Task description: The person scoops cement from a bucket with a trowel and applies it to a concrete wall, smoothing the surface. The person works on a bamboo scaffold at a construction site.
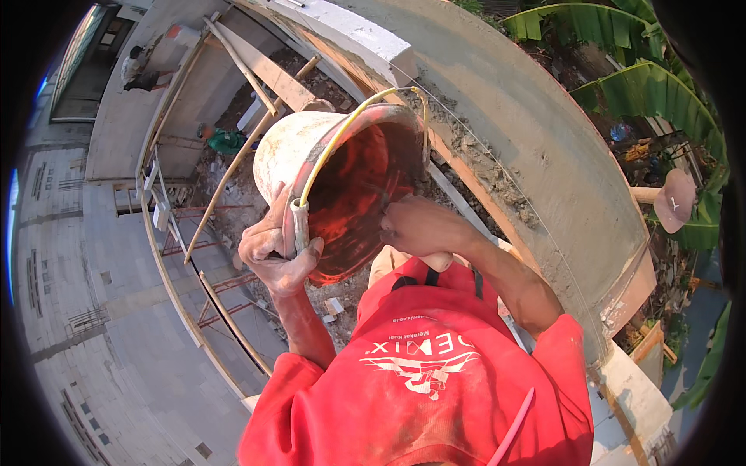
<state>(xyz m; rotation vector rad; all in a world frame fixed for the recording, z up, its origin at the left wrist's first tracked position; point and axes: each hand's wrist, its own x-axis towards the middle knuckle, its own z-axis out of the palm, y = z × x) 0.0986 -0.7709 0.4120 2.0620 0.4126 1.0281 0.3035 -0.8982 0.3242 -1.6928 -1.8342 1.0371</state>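
A mortar-smeared bucket is tilted with its mouth toward me, its inside glowing dark red. Its yellow bail handle arches over the opening. My left hand clasps the rim at the left, by the handle's end. At the right side of the mouth my right hand is closed, reaching partly into the opening. A rounded, wooden-looking handle end sticks out beneath that wrist; the tool's other end is hidden.
A grey mortar-topped ledge curves along the right, with a taut string and rough mortar lumps. A white block sits at the top. Wooden poles cross a drop at left. Two people, one in green, are farther off.
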